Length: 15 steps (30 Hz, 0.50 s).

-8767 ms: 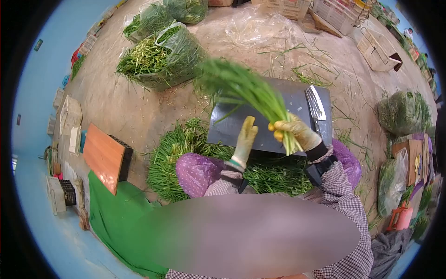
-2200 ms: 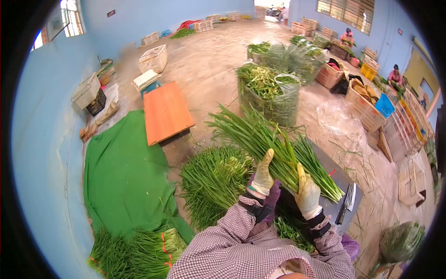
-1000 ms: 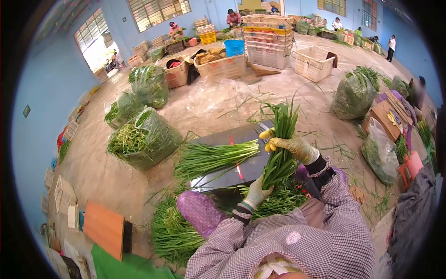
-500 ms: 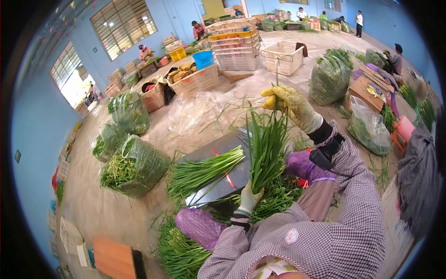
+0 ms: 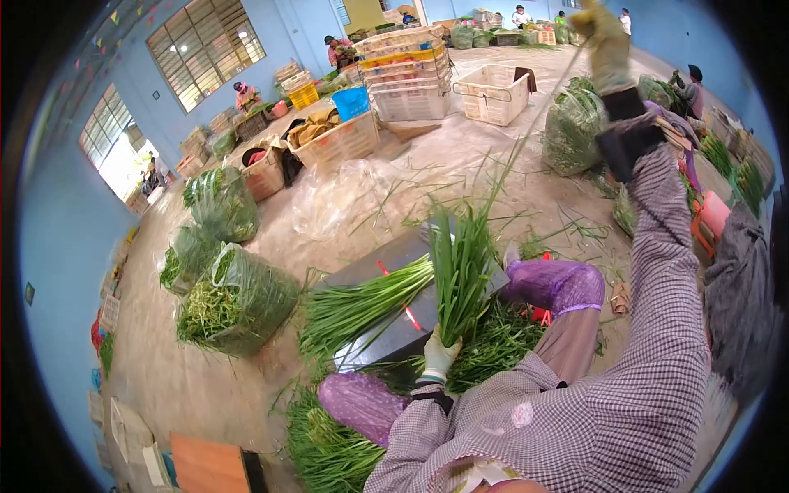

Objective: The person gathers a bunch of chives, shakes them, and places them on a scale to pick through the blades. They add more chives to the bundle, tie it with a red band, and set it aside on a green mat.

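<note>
My left hand [image 5: 440, 359], in a pale glove, grips the base of an upright bunch of green chives [image 5: 460, 267] above a dark board [image 5: 386, 329]. My right hand [image 5: 606, 41], in a yellowish glove, is raised high at the top right and pinches a single long chive strand [image 5: 526, 135] that runs down toward the bunch. A second bunch of chives [image 5: 357, 304] lies flat on the board, with a red band beside it. Loose chives [image 5: 325, 440] are heaped on the floor by my purple-covered knees.
Plastic bags stuffed with greens [image 5: 234, 300] stand at the left, another bag [image 5: 575, 131] at the right. Crates and baskets [image 5: 411, 82] are stacked at the back, where several people sit or stand. An orange board [image 5: 209, 468] lies at the bottom left.
My right hand has risen from just above the bunch to far up and right, drawing one strand out. The left hand still holds the bunch upright.
</note>
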Available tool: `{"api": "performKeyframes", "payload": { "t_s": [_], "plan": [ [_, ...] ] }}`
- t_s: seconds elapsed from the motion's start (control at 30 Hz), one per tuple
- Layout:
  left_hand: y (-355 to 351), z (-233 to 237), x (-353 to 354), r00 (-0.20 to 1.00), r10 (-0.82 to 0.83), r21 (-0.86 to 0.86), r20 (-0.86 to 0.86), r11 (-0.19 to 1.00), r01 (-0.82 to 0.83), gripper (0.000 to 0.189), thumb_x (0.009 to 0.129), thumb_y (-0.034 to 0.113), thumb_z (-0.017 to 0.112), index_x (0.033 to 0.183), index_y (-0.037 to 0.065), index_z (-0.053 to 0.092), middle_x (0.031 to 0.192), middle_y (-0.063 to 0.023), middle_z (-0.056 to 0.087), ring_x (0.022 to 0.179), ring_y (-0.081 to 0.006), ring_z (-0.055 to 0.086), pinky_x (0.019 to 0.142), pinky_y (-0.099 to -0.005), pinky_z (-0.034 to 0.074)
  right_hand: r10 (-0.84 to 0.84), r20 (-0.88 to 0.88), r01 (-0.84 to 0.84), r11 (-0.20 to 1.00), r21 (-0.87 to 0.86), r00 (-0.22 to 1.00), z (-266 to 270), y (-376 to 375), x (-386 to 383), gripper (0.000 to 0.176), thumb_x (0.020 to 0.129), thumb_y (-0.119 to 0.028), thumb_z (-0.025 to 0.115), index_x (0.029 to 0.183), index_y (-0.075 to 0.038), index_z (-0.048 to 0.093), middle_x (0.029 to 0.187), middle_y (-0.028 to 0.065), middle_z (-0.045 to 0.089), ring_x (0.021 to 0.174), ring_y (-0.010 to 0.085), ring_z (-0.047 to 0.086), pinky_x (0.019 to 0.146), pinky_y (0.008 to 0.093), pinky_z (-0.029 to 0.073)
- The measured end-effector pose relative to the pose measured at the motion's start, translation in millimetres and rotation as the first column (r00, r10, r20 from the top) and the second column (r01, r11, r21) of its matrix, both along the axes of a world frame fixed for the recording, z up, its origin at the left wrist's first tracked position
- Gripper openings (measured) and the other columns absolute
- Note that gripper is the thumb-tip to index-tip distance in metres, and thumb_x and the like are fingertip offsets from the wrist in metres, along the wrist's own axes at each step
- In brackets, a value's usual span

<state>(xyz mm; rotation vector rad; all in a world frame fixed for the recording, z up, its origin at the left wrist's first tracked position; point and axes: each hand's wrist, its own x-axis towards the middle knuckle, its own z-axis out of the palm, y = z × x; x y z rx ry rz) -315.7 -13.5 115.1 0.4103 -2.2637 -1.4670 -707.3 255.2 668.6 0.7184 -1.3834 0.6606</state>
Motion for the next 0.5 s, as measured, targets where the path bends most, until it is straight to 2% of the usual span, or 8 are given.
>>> {"api": "performKeyframes", "payload": {
  "t_s": [0.07, 0.1, 0.13, 0.17, 0.27, 0.3, 0.47, 0.5],
  "plan": [
    [-3, 0, 1, 1.0, 0.008, 0.07, -0.022, 0.998, -0.006, 0.053, 0.082, 0.018, 0.075, 0.129, 0.002, 0.057, 0.111, -0.0158, 0.072, 0.101, -0.0265, 0.07, 0.088, -0.0352, 0.053, 0.148, -0.046, -0.153, 0.98, -0.127, 0.988, 31, 11, 38, 0.026, 0.104, -0.023, 0.056, 0.12, -0.007, 0.069, 0.07, -0.0018, 0.054, 0.064, 0.0094, 0.052, 0.064, 0.0256, 0.05],
    [-4, 7, 3, 1.0, 0.009, 0.115, -0.023, 0.993, -0.006, 0.053, 0.083, 0.016, 0.074, 0.13, 0.001, 0.056, 0.114, -0.0143, 0.071, 0.103, -0.0238, 0.068, 0.091, -0.034, 0.052, 0.388, 0.003, -0.378, 0.901, -0.215, 0.922, 40, 14, 38, 0.028, 0.104, -0.025, 0.056, 0.119, -0.007, 0.07, 0.07, -0.0028, 0.054, 0.064, 0.0088, 0.052, 0.065, 0.0254, 0.05],
    [-3, 14, 3, 1.0, 0.012, 0.16, -0.025, 0.987, -0.008, 0.052, 0.084, 0.013, 0.073, 0.131, 0.0, 0.055, 0.117, -0.0127, 0.07, 0.106, -0.0211, 0.067, 0.095, -0.0327, 0.05, 0.607, 0.03, -0.57, 0.761, -0.31, 0.794, 46, 22, 35, 0.029, 0.104, -0.027, 0.056, 0.118, -0.006, 0.07, 0.071, -0.0037, 0.054, 0.064, 0.0082, 0.052, 0.066, 0.0253, 0.051],
    [-3, 19, 3, 0.999, 0.031, 0.153, -0.022, 0.988, -0.027, 0.05, 0.085, 0.012, 0.073, 0.131, -0.001, 0.056, 0.118, -0.0129, 0.07, 0.106, -0.0212, 0.067, 0.095, -0.0331, 0.05, 0.788, 0.033, -0.712, 0.572, -0.406, 0.614, 51, 23, 33, 0.031, 0.103, -0.029, 0.056, 0.117, -0.006, 0.071, 0.071, -0.0047, 0.054, 0.065, 0.0076, 0.052, 0.067, 0.0251, 0.051],
    [-4, 20, 2, 0.988, 0.114, 0.187, -0.104, 0.978, -0.093, 0.049, 0.083, 0.014, 0.075, 0.128, 0.001, 0.059, 0.111, -0.013, 0.073, 0.099, -0.0229, 0.07, 0.089, -0.0332, 0.053, 0.813, 0.103, -0.731, 0.564, -0.384, 0.574, 48, 11, 61, 0.033, 0.103, -0.033, 0.057, 0.117, -0.006, 0.071, 0.074, -0.0065, 0.055, 0.066, 0.0081, 0.055, 0.072, 0.0257, 0.053],
    [-5, 19, 2, 0.985, 0.133, 0.21, -0.111, 0.972, -0.108, 0.049, 0.083, 0.013, 0.075, 0.128, 0.001, 0.059, 0.112, -0.013, 0.073, 0.1, -0.0225, 0.07, 0.09, -0.033, 0.052, 0.536, 0.014, -0.517, 0.821, -0.241, 0.844, 64, 13, 48, 0.063, 0.106, -0.047, 0.031, 0.09, -0.001, 0.072, 0.059, 0.0094, 0.067, 0.049, 0.0169, 0.054, 0.046, 0.0273, 0.044],
    [-12, 32, 5, 0.975, 0.191, 0.293, -0.114, 0.944, -0.151, 0.049, 0.083, 0.013, 0.076, 0.128, 0.002, 0.06, 0.116, -0.0142, 0.072, 0.104, -0.022, 0.068, 0.093, -0.0327, 0.051, 0.852, 0.095, -0.754, 0.503, -0.422, 0.515, 82, 27, 51, 0.04, 0.102, -0.039, 0.054, 0.114, -0.005, 0.071, 0.074, -0.0029, 0.06, 0.07, 0.0103, 0.059, 0.073, 0.0284, 0.052],
    [-18, 20, 1, 0.974, 0.176, 0.332, -0.144, 0.936, -0.12, 0.049, 0.084, 0.014, 0.077, 0.128, 0.002, 0.06, 0.117, -0.0143, 0.071, 0.105, -0.0215, 0.068, 0.094, -0.0322, 0.05, 0.894, 0.103, -0.777, 0.432, -0.458, 0.436, 83, 31, 61, 0.038, 0.101, -0.038, 0.059, 0.119, -0.006, 0.071, 0.077, -0.0054, 0.058, 0.074, 0.009, 0.06, 0.079, 0.0286, 0.054]
  ]
}}
